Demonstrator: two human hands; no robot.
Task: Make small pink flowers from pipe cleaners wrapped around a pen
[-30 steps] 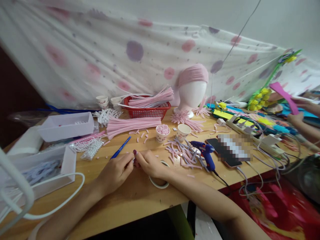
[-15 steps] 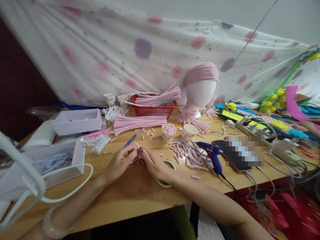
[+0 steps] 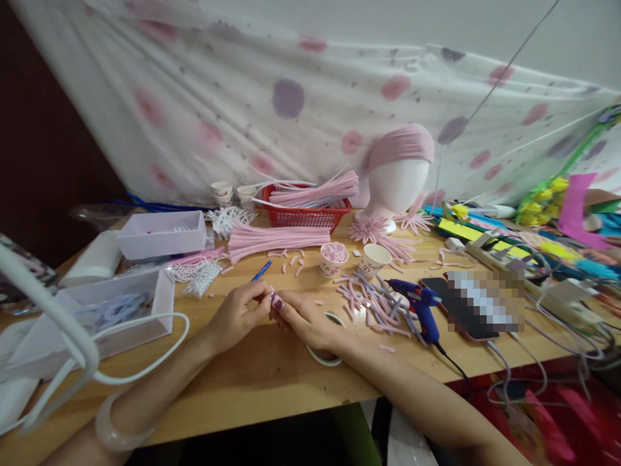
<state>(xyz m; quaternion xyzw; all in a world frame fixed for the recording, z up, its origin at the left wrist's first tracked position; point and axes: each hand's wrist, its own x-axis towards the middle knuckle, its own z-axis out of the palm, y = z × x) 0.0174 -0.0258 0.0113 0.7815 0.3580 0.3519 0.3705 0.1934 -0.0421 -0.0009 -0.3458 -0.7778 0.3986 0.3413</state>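
Note:
My left hand (image 3: 237,313) and my right hand (image 3: 305,318) meet fingertip to fingertip over the wooden table (image 3: 272,375). Both pinch a small pink piece (image 3: 270,296) between them; I cannot make out what it is. A roll of tape (image 3: 324,338) lies under my right wrist. A blue pen (image 3: 261,270) lies just beyond my left hand. Short pink and lilac cut pieces (image 3: 371,302) are scattered to the right of my right hand.
A blue glue gun (image 3: 420,305) and a phone (image 3: 468,309) lie to the right, with cables trailing. Two paper cups (image 3: 333,258), a red basket (image 3: 305,212), pink pipe cleaners (image 3: 276,235) and a mannequin head (image 3: 398,176) stand behind. White trays (image 3: 161,234) sit on the left.
The view has swung left, so everything sits further right in frame. My hands stay together on the small piece, fingers working slightly. The other person's hands at far right have left view.

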